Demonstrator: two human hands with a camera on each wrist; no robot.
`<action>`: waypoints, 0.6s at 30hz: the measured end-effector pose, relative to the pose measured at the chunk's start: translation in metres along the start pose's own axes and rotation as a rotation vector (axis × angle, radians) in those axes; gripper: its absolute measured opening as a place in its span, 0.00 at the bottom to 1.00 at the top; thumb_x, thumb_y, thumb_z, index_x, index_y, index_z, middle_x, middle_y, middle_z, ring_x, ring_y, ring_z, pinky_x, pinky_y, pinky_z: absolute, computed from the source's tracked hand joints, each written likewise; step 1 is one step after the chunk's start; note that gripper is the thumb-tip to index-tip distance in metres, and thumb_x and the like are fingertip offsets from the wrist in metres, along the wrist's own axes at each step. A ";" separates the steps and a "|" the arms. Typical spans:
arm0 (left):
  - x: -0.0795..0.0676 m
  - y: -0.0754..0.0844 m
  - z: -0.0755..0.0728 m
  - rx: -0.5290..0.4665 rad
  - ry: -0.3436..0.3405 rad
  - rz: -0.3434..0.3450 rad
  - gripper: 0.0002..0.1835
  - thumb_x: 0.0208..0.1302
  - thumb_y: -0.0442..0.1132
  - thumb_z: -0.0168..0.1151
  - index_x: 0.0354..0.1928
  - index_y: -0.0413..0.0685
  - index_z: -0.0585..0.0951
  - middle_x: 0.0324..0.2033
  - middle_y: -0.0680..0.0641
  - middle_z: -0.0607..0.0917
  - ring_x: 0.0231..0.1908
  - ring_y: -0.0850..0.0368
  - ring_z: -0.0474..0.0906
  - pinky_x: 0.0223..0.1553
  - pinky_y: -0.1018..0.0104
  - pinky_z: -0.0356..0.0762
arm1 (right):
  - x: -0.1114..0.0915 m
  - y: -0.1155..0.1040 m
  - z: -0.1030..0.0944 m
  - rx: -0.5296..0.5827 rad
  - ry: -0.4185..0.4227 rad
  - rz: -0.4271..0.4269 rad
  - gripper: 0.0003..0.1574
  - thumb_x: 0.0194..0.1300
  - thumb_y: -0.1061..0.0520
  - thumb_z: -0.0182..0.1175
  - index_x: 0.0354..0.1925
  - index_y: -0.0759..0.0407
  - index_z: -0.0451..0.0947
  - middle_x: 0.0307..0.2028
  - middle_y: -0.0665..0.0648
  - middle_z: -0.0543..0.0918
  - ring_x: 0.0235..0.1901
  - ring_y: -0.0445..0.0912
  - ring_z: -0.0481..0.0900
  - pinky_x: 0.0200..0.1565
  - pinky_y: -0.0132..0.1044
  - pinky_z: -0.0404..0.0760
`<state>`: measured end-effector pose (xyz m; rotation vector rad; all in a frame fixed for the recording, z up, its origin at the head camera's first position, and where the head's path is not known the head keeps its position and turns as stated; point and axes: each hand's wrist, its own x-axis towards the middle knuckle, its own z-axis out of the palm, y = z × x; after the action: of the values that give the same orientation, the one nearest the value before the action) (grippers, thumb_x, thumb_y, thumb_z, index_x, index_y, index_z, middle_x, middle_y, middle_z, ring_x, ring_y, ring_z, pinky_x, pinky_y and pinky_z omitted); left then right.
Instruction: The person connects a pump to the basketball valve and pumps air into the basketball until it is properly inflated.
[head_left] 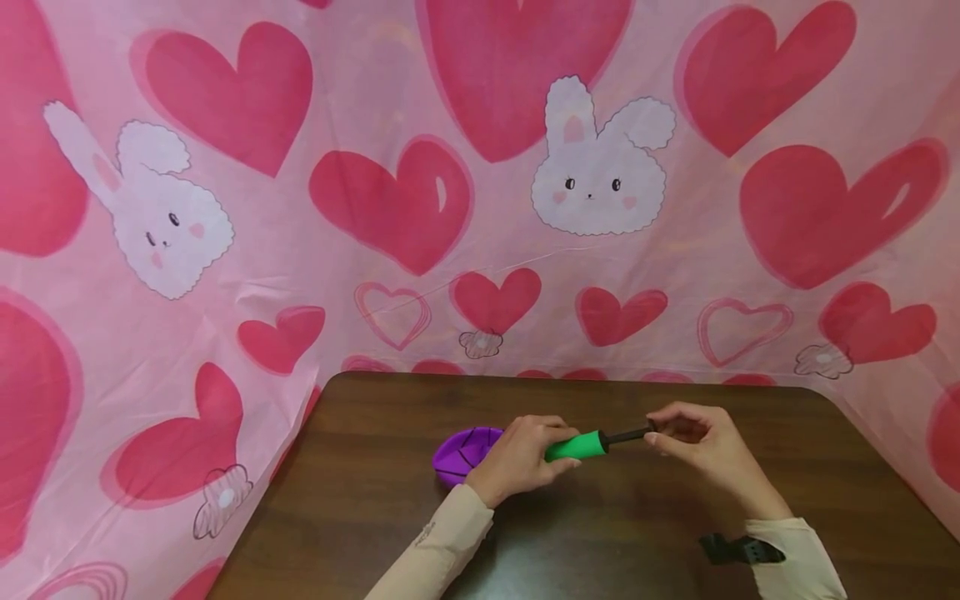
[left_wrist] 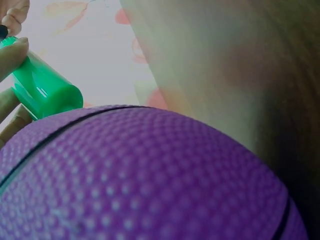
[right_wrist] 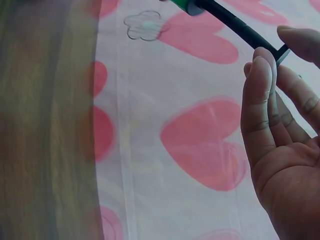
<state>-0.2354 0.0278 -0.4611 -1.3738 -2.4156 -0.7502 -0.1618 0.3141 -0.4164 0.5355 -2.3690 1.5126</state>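
In the head view my left hand (head_left: 523, 454) grips the green barrel of a small hand pump (head_left: 585, 446). The pump's black rod extends from the barrel to the right, pulled well out. My right hand (head_left: 708, 442) pinches the rod's end between thumb and fingers, plain in the right wrist view, where the black handle (right_wrist: 281, 53) shows. Against the left hand's far side lies a purple ball (head_left: 457, 457) with black lines, its top looking sunken. Pebbled skin of the ball (left_wrist: 150, 175) fills the left wrist view. Whether the pump joins the ball is hidden.
The hands work above a dark brown wooden table (head_left: 360, 500) with rounded back corners. Behind and at both sides hangs a pink cloth (head_left: 510, 242) printed with hearts and rabbits. A black strap (head_left: 742, 550) sits at the right wrist.
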 end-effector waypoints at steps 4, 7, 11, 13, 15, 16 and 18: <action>0.000 -0.001 0.000 -0.002 0.003 0.002 0.18 0.64 0.49 0.74 0.54 0.52 0.89 0.45 0.55 0.91 0.43 0.67 0.85 0.48 0.77 0.80 | -0.001 -0.002 -0.010 0.019 0.023 -0.022 0.19 0.58 0.78 0.68 0.43 0.60 0.87 0.29 0.41 0.89 0.25 0.37 0.86 0.28 0.32 0.85; 0.000 -0.001 0.000 -0.002 0.010 0.011 0.18 0.64 0.49 0.75 0.53 0.52 0.89 0.45 0.55 0.91 0.42 0.68 0.85 0.47 0.77 0.80 | -0.003 -0.004 -0.017 0.028 0.039 -0.028 0.20 0.59 0.78 0.67 0.44 0.59 0.87 0.30 0.41 0.90 0.26 0.36 0.86 0.29 0.31 0.84; 0.000 -0.002 -0.001 0.004 0.016 0.022 0.18 0.64 0.49 0.75 0.53 0.52 0.89 0.44 0.55 0.91 0.42 0.68 0.85 0.46 0.77 0.80 | -0.006 -0.006 -0.026 0.098 0.048 -0.035 0.20 0.59 0.80 0.65 0.45 0.62 0.87 0.32 0.43 0.91 0.26 0.36 0.86 0.30 0.31 0.85; 0.000 -0.002 -0.001 0.004 0.014 0.022 0.18 0.64 0.49 0.74 0.53 0.52 0.89 0.44 0.55 0.91 0.42 0.67 0.85 0.47 0.77 0.80 | -0.007 -0.007 -0.030 0.135 0.056 -0.041 0.21 0.59 0.81 0.64 0.45 0.63 0.87 0.32 0.44 0.91 0.26 0.37 0.86 0.30 0.30 0.85; 0.001 -0.003 -0.001 0.000 0.012 0.019 0.18 0.64 0.49 0.74 0.53 0.51 0.89 0.44 0.54 0.91 0.42 0.67 0.85 0.47 0.77 0.80 | -0.008 -0.007 -0.033 0.150 0.061 -0.049 0.23 0.59 0.82 0.64 0.45 0.62 0.87 0.33 0.45 0.91 0.27 0.37 0.86 0.31 0.30 0.85; 0.001 -0.003 -0.001 -0.004 0.010 0.018 0.18 0.64 0.49 0.74 0.53 0.51 0.89 0.45 0.54 0.91 0.42 0.67 0.85 0.47 0.77 0.81 | -0.008 -0.007 -0.034 0.156 0.064 -0.054 0.23 0.59 0.82 0.63 0.45 0.62 0.87 0.33 0.45 0.91 0.27 0.37 0.86 0.30 0.30 0.85; 0.001 -0.002 -0.001 -0.008 0.011 0.017 0.18 0.64 0.49 0.74 0.53 0.51 0.89 0.45 0.54 0.91 0.42 0.66 0.85 0.47 0.76 0.81 | -0.008 -0.007 -0.036 0.158 0.063 -0.052 0.24 0.59 0.82 0.63 0.46 0.61 0.87 0.34 0.45 0.91 0.27 0.37 0.86 0.31 0.30 0.85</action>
<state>-0.2378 0.0266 -0.4605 -1.3877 -2.3922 -0.7616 -0.1499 0.3456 -0.3997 0.5706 -2.1840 1.6771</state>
